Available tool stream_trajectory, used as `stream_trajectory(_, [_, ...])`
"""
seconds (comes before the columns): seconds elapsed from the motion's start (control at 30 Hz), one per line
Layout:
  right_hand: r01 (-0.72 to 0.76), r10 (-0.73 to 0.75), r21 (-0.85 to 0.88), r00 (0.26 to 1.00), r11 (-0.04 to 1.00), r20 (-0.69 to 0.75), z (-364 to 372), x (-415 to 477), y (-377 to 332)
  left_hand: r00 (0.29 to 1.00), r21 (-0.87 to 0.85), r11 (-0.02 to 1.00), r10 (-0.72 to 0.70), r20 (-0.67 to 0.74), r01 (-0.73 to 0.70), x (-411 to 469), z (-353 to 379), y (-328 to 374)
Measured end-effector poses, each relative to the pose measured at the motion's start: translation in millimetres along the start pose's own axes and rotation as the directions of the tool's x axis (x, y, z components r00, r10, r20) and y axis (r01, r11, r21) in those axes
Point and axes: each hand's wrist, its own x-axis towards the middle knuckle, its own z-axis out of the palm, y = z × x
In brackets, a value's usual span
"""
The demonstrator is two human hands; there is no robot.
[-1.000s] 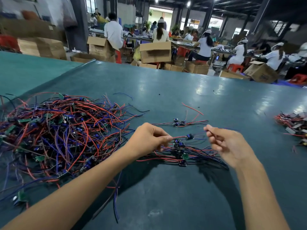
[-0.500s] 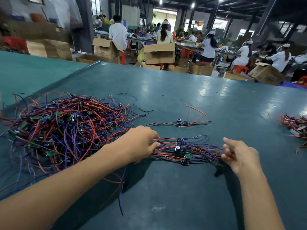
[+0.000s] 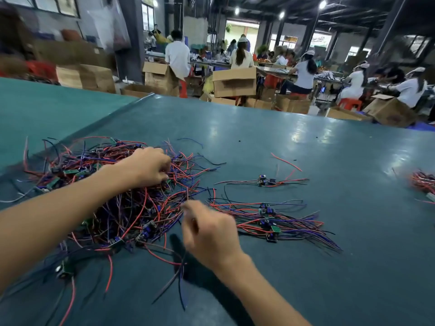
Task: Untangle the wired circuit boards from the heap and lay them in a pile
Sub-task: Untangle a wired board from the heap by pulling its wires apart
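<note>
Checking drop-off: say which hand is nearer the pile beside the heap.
Right. Right hand sits just left of the pile; left hand is farther, on the heap.

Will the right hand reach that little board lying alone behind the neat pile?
Probably yes. The right hand is close by, and the lone board lies uncovered on the table beyond the pile, with nothing blocking the way.
</note>
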Motion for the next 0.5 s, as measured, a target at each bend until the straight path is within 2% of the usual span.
stream_trajectory(0.07, [0.048,-0.048,0.003,0.996,0.999,0.079,10,-10,1,0.998,-0.022,0.999,0.035,-0.048,-0.036,-1,10,5])
stream_trajectory(0.13, [0.083,-0.084,0.025,0.993,0.996,0.085,9,-15,8,0.998,-0.003,1.000,0.021,-0.059,-0.021,0,19,10])
stream_trajectory(0.27, [0.103,-0.107,0.063,0.993,0.993,0.054,-2,-18,15,0.988,0.166,0.975,-0.153,0.024,0.147,6,29,21])
stream_trajectory(0.43, [0.067,-0.076,0.091,0.992,0.994,0.102,-3,-17,9,0.938,0.210,0.920,-0.345,0.033,0.331,11,32,43])
stream_trajectory(0.5, [0.033,-0.045,0.111,0.993,0.993,0.111,-5,-17,11,0.935,0.237,0.909,-0.354,0.005,0.343,11,33,51])
